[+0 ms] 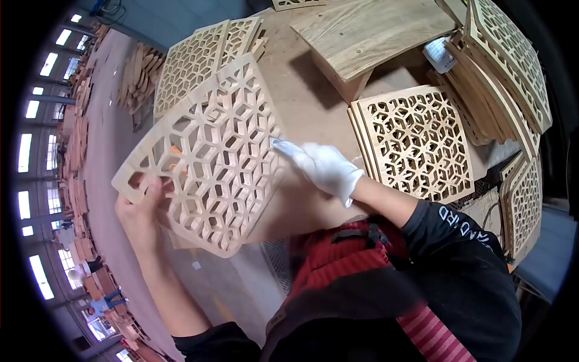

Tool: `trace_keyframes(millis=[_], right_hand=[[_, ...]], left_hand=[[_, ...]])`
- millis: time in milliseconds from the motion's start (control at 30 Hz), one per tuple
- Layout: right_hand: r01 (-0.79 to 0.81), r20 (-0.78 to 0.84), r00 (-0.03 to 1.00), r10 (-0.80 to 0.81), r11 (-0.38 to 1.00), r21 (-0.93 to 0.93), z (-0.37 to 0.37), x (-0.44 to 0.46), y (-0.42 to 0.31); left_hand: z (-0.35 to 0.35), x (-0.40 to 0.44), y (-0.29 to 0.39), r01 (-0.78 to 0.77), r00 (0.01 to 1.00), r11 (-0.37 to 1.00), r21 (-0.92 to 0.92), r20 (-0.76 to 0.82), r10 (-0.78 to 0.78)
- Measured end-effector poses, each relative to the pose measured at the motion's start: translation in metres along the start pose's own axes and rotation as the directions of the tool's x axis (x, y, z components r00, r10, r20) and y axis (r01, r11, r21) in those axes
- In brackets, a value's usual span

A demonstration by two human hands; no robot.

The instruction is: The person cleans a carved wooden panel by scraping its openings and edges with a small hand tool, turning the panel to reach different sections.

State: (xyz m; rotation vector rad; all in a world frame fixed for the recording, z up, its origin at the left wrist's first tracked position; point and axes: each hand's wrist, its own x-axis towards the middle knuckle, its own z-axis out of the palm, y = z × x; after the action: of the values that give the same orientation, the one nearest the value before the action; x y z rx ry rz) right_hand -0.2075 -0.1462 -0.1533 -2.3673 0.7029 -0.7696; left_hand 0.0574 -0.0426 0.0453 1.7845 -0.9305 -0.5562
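- Left hand [143, 208] is clamped on the corner of panel [227, 145]; fingers show in its openings.
- Right hand [329, 170], gloved, has fingers closed on tool [288, 149], at panel edge.

A panel [211, 158] reaches from left hand [145, 202] almost to right hand [329, 172], lattices [192, 63] beyond it. Beyond the right hand, a stand [374, 36] sits on the tabletop [307, 108]; a stack [420, 145] lies right of that hand, a pile [491, 99] farther right.

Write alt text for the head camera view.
A bare left hand holds up a wooden lattice panel while a white-gloved right hand holds a blurred, silvery tool at its edge. Similar panels lie stacked on the workbench near a wooden stand.
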Motion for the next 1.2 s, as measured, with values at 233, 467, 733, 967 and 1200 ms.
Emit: trace_keyframes(millis=[233,467,733,967,1200], right_hand=[[-0.095,0.084,0.992,0.096,0.995,-0.025,-0.001,0.008,-0.015],[-0.207,0.029,0.978,0.207,0.978,0.023,0.008,0.009,-0.024],[-0.117,0.084,0.986,0.144,0.956,-0.269,0.02,0.015,-0.02],[-0.068,0.19,0.973,0.13,0.951,-0.301,0.022,0.034,-0.02],[0.085,0.282,0.958,-0.053,0.991,-0.103,0.046,0.057,-0.021]], left_hand=[[0.017,0.047,0.034,0.088,0.984,0.942,0.324,0.116,-0.132],[0.05,0.103,0.031,0.075,0.884,0.9,0.429,0.389,-0.259],[0.082,0.097,0.016,0.043,0.894,0.889,0.456,0.38,-0.238],[0.081,0.03,0.016,0.131,0.911,0.973,0.191,0.363,-0.194],[0.079,0.027,0.022,0.197,0.892,0.954,0.227,0.363,-0.271]])
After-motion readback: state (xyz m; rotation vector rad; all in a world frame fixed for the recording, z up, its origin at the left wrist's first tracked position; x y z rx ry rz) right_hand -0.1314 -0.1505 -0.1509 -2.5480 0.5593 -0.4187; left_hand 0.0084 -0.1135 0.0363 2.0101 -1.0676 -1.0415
